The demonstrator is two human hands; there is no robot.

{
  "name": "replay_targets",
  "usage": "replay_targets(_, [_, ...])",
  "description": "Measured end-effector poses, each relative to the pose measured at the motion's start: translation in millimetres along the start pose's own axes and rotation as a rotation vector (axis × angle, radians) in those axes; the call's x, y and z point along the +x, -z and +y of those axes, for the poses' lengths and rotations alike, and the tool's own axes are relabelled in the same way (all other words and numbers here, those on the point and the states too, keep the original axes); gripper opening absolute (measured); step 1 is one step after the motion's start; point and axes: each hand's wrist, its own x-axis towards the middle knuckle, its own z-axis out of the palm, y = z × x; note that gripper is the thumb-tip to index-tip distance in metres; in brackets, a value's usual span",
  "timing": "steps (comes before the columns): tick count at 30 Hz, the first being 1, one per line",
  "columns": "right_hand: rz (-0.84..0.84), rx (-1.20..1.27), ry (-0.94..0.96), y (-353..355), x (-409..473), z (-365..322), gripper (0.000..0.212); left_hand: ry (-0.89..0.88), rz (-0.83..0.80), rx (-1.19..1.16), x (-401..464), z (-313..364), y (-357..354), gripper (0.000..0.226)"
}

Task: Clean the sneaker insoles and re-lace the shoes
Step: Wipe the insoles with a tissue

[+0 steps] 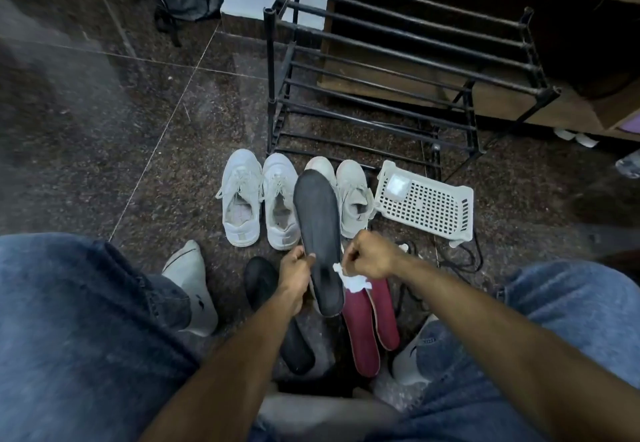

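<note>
I saw no readable branding (too blurry); left hand [297,268] gripped the dark insole [318,233] above the floor, long axis running away toward the white sneakers [259,195], right hand [369,256] pinching a white wipe [349,280].

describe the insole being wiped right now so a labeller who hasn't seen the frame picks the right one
Start at the black metal shoe rack; in front of it stands a row of white sneakers. The dark grey insole is held up over that row, gripped by the left hand, with the right hand pressing a white wipe to its edge. The other dark insole and maroon insoles lie on the floor.
</note>
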Motion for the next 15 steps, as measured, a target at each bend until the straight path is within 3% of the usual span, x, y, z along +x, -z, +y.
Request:
replay_targets(4, [0.031, 0.056, -0.125, -22, 22, 16, 0.043, 0.225, -0.071, 0.123, 2, -26, 13, 0.023])
replay_targets(10, [-0.075, 0.206, -0.217, -77, 57, 35, 0.005, 0.383, -0.235, 0.239, 9, -49, 14, 0.03])
replay_targets(15, [-0.091, 0.174, -0.297, -102, 79, 50, 0.013, 0.463, -0.074, 0.385, 26, -65, 20, 0.012])
